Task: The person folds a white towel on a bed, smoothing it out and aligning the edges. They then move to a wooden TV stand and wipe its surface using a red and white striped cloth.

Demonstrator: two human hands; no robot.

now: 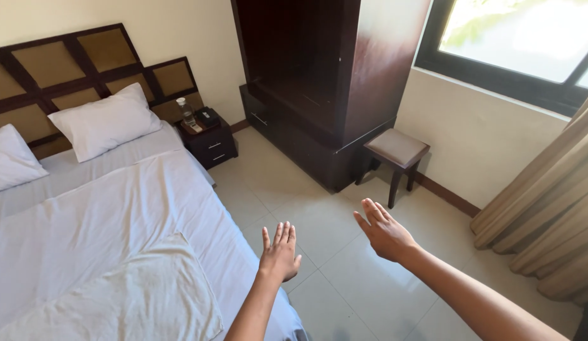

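Reaching out over the lower middle of the frame, the left hand (280,252) is held flat with its fingers spread and straight, gripping nothing. It hangs above the near corner of the bed (117,221), just past the edge of the white sheet, with the pale tiled floor (319,208) behind it. The right hand (384,232) sits a little right of centre, palm turned inward, fingers straight and close together, also empty. The two hands are apart, with a clear gap of floor between them (neither touches anything I can make out).

The bed fills the left half of the picture. A folded white towel (136,297) lies on it at the lower left, nearest the left forearm. Two white pillows (104,120) lean on a dark panelled headboard (60,69) in the upper left. Just beside the bed's head stands a dark nightstand (212,142), bearing a clear water bottle (184,112) and a dark phone-like object too small to tell.

A tall dark wooden wardrobe (325,82) occupies the upper centre. To its right stands a small stool (396,155) with a padded seat, beyond the right hand. A window (515,44) shows at the upper right, and beige curtains (553,215) hang down the right edge.
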